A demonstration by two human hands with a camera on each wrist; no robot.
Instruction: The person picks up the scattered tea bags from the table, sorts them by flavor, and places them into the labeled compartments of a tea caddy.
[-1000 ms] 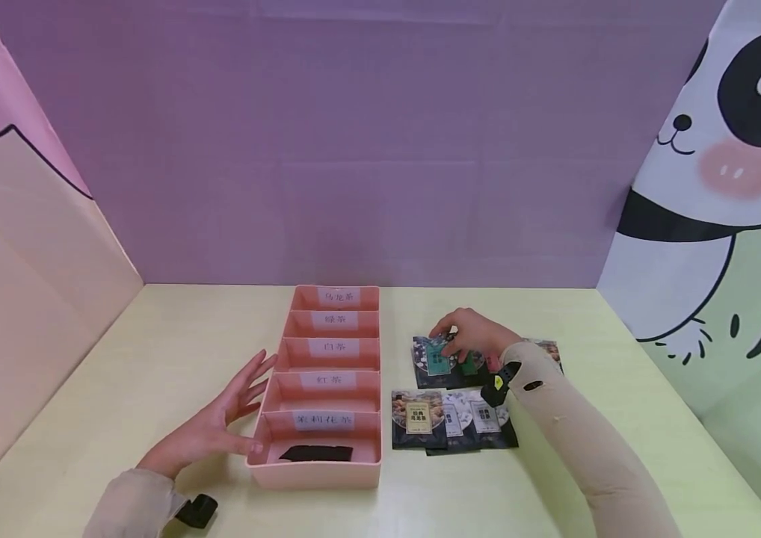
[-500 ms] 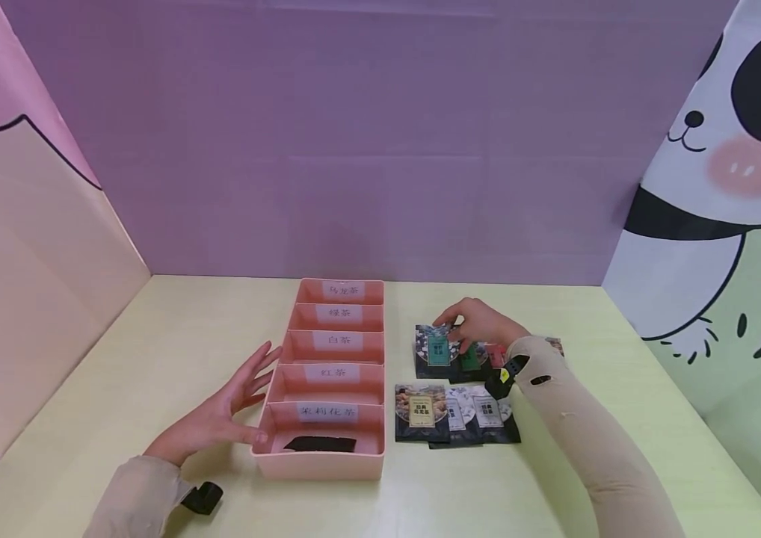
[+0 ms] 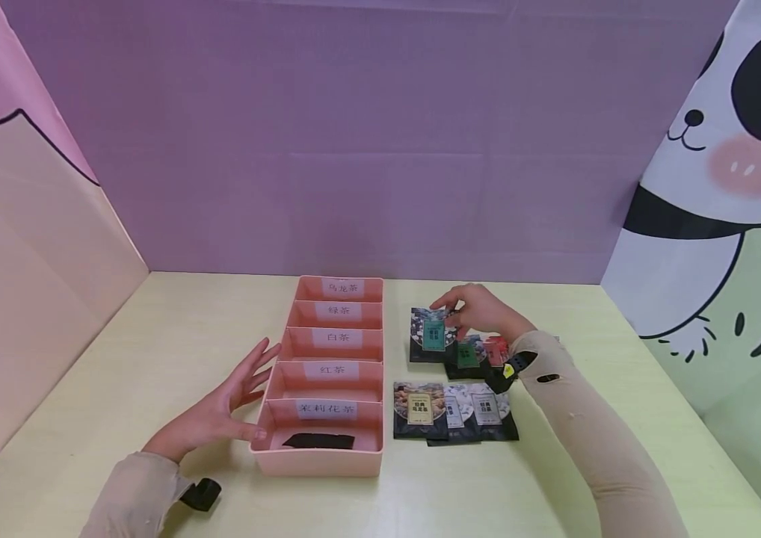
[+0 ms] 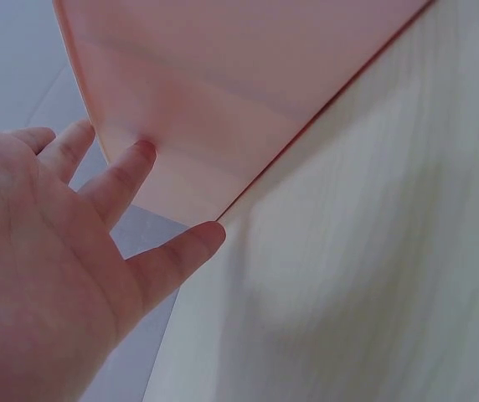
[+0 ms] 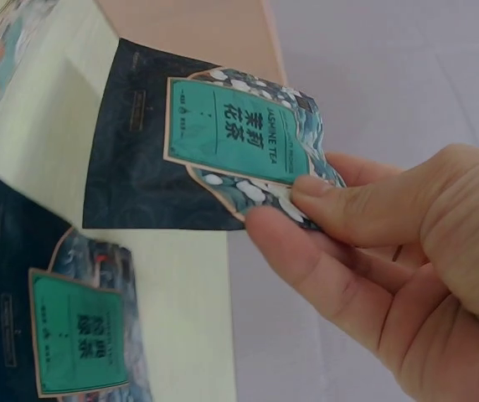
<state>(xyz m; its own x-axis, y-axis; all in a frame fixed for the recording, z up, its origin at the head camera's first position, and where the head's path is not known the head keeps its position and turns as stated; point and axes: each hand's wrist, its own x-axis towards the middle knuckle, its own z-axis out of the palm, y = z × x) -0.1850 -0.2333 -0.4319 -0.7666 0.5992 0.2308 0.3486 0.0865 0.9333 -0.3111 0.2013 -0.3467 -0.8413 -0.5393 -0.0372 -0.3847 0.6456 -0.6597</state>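
Observation:
My right hand (image 3: 481,310) pinches a dark jasmine tea packet (image 5: 214,138) by its top edge, thumb on the teal-labelled face. In the head view this tea packet (image 3: 433,336) is raised at the back right of a pink divided box (image 3: 316,465). Just below the hand lie a green-labelled tea packet (image 5: 80,327) and a red-labelled one (image 3: 496,350). My left hand (image 3: 219,415) rests against the box's left side with fingers spread and fairly straight; in the left wrist view its fingertips (image 4: 143,151) meet the pink wall.
Five-slot labels aside, the front compartment of the box holds a black packet (image 3: 320,441). Nearer me on the table lie a yellow-labelled packet (image 3: 419,411) and overlapping white-labelled packets (image 3: 487,409). A purple backdrop (image 3: 380,149) stands behind the table.
My right hand has lifted the jasmine tea packet up and away from the overlapping green-labelled packet. The left hand has stayed at the box's side.

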